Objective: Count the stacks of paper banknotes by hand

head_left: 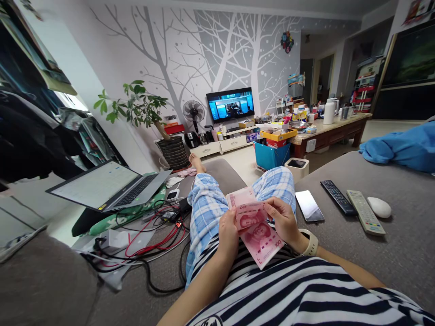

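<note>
Pink 100 banknotes are spread over my lap, between both hands. My left hand is closed on the left edge of the notes. On the other side, my right hand pinches a note's right edge between thumb and fingers. One note slants down toward my striped shirt, its portrait side up. Another part of the notes sticks out beyond the hands, over my checked trousers. How many notes lie stacked cannot be made out.
Right of my leg lie a white phone, a black remote, a beige remote and a white mouse. On my left are an open laptop and tangled cables. A blue bin stands ahead by the cluttered table.
</note>
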{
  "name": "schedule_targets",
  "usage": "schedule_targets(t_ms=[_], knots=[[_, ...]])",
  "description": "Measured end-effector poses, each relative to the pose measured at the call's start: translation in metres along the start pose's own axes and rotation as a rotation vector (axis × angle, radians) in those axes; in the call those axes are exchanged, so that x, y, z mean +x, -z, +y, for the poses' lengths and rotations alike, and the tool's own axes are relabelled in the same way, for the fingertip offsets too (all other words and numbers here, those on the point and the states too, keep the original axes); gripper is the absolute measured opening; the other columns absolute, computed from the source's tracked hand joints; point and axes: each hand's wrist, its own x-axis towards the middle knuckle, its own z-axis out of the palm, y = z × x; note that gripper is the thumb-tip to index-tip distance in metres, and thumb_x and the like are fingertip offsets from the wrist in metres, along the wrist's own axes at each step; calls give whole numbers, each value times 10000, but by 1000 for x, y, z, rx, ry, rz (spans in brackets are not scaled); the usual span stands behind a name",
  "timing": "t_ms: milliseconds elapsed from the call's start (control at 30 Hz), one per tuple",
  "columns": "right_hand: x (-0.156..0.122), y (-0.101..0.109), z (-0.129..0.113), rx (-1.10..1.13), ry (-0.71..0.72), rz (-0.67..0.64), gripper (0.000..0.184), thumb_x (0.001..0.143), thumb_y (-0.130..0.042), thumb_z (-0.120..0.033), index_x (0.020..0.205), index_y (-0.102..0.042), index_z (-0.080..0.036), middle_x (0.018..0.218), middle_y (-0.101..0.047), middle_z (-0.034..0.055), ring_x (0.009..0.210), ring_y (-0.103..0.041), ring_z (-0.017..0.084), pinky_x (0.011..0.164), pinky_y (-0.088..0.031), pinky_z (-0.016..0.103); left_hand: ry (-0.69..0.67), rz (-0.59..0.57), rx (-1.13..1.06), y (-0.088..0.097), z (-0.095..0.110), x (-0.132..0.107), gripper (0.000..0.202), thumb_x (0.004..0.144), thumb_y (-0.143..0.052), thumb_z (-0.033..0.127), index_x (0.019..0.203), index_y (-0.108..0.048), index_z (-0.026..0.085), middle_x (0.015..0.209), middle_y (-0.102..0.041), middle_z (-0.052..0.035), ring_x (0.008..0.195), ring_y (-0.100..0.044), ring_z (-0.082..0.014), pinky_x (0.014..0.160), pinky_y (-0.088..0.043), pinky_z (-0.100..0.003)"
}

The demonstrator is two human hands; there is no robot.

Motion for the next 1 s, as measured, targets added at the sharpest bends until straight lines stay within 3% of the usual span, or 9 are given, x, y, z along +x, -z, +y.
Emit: schedule_targets(t_ms=[433,767,1000], knots=[[0,1,-1,-4,-62,7,309,869,-614,-453,696,-588,-199,551,-444,-48,499,-389,110,476,-321,251,58,-5,-196,-5,0,-2,100,719,-671,190,637,-728,179,744,-727,-95,747,-636,-250,710,-504,-338],[-1,2,-1,7,-54,1,294,875,-614,-415,680,-575,-198,565,-446,-47,508,-386,109,485,-319,250,80,25,-171,-9,12,-7,125,720,-659,217,621,-733,198,734,-733,-79,739,-642,-251,720,-510,-348],[-2,1,-3,2,-64,10,314,865,-619,-450,680,-573,-201,559,-447,-46,500,-383,110,475,-322,252,111,-16,-211,-8,9,-6,100,707,-683,231,625,-732,205,705,-728,-86,742,-654,-273,698,-509,-361]])
